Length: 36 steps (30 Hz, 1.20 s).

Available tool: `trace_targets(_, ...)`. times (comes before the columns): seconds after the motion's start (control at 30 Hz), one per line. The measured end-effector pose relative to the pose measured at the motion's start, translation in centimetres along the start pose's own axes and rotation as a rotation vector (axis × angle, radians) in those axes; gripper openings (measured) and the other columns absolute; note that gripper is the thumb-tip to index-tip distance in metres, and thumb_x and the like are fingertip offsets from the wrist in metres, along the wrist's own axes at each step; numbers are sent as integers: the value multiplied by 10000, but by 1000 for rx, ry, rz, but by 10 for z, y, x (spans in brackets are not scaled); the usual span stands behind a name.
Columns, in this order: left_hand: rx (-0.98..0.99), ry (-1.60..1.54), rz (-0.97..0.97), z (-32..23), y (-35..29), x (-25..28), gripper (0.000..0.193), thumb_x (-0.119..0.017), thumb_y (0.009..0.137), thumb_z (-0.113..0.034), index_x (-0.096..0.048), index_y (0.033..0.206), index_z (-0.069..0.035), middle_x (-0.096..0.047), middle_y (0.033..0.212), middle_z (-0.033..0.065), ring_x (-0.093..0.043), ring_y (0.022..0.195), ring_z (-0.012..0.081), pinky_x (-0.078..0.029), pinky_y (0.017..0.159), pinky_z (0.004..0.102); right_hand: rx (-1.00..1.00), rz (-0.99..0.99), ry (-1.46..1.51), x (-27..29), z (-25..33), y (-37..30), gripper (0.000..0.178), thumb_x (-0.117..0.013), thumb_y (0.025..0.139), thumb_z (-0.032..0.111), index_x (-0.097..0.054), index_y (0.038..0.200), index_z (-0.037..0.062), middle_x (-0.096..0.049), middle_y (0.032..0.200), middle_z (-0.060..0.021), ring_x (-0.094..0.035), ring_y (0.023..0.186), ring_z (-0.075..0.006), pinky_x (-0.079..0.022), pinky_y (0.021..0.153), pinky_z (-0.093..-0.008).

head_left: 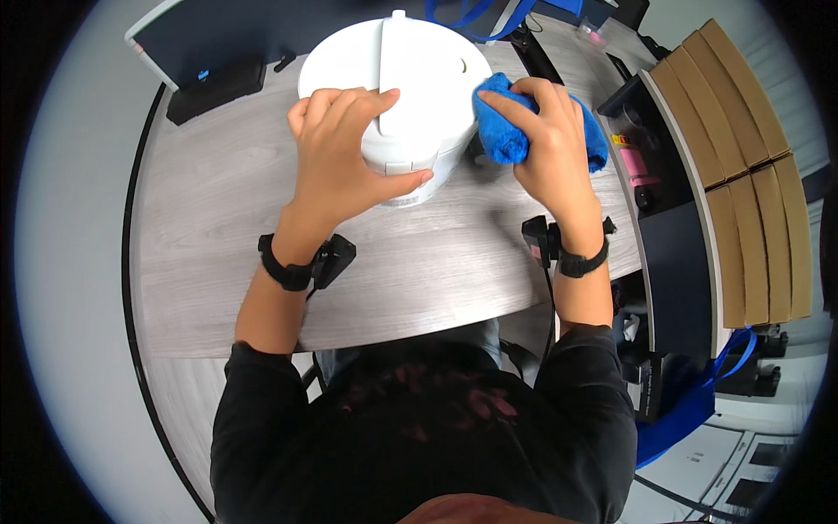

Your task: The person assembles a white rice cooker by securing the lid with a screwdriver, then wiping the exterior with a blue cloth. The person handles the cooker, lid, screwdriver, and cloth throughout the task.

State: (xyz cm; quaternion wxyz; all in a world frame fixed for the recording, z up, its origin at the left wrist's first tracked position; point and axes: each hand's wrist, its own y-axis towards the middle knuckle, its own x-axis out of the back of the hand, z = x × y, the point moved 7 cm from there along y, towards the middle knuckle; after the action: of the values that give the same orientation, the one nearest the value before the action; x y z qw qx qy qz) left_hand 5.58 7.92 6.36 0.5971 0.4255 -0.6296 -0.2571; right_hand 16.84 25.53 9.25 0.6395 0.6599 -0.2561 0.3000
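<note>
A white round bucket with a lid [436, 96] stands on the wooden-topped table, a raised strip running across its lid. My left hand [336, 157] grips its near left side, with fingers bent over the lid's edge and the thumb beside the front latch. In my right hand [554, 144] is a bunched blue cloth [502, 131], fingers wrapped round it. The cloth presses against or sits right beside the bucket's right side; the exact contact is hidden. Each wrist wears a black strap with a small device.
A monitor [227, 44] on a black base stands at the back left. To the right, an open shelf [663, 175] holds small items, with cardboard boxes [742, 166] beside it. Blue bag straps [480, 22] lie behind the bucket. A blue bag [681, 428] sits lower right.
</note>
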Motion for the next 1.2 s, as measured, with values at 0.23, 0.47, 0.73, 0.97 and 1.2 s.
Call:
trace_targets(0.23,42,7,2,0,-2,2,831,-944,509,-461,-644,1208,-125,-657,1076,49,-521,1095,237,-270,976,438,97,127,-53,9,44,12,452,-713,689,-5,-749,1115,140,-622,1096,-91,-577,1075,-295,-406,938,-416)
trace_targets(0.47,28,-11,15,-1,0,3,819,-951,504,-440,-649,1194,-119,-659,1081,56,-520,1115,242,-270,975,433,71,15,204,4,17,11,384,-731,668,17,-757,1019,172,-611,1051,-54,-580,1034,-277,-413,901,-394)
trace_targets(0.73,24,-15,30,0,-1,1,825,-946,518,-464,-653,1204,-112,-650,1105,75,-514,1142,248,-267,992,434,-74,-64,385,-31,-55,15,529,-649,648,-136,-744,1100,121,-649,1066,-104,-604,995,-348,-494,857,-426)
trace_targets(0.97,40,27,30,1,-3,0,864,-945,508,-489,-651,1232,-120,-652,1112,55,-512,1162,250,-269,998,436,8,-4,249,-18,-29,10,629,-646,600,-144,-732,1154,140,-638,1085,-110,-583,1043,-320,-418,892,-402)
trace_targets(1.2,-10,89,2,-6,-5,-4,959,-965,513,-486,-600,1327,-132,-617,1221,70,-510,1203,253,-294,1026,429,42,109,264,-3,14,2,601,-734,607,-55,-731,1174,144,-604,1095,-108,-589,1037,-336,-477,926,-412)
